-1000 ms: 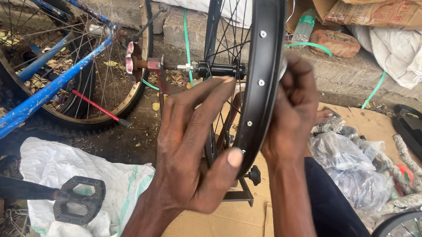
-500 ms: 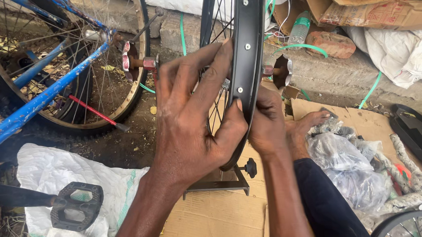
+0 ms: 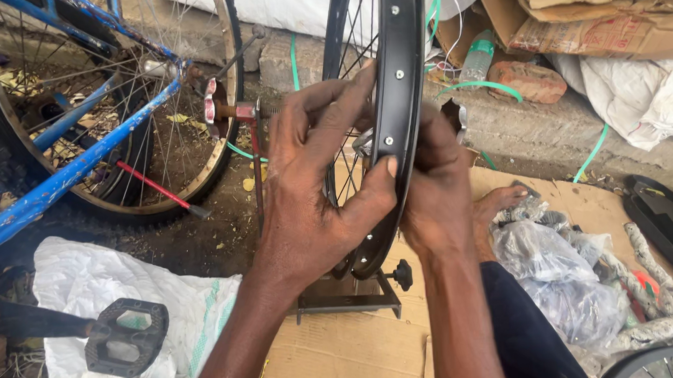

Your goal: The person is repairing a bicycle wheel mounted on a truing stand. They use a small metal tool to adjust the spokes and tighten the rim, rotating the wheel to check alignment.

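Both hands, left hand (image 3: 317, 190) and right hand (image 3: 437, 195), grip the black wheel rim (image 3: 400, 93).

- two hands: left hand (image 3: 313, 190) and right hand (image 3: 437, 199), both on one black wheel rim (image 3: 400, 93)
- one blue bicycle frame (image 3: 82, 160)
- one silver-rimmed spoked wheel (image 3: 223, 141)
- one black pedal (image 3: 125, 338)
- one red brick (image 3: 529, 81)
- one plastic bottle (image 3: 477, 55)
- one white sack (image 3: 88, 282)
- one bare foot (image 3: 498, 203)
- one black stand (image 3: 350, 299) under the rim
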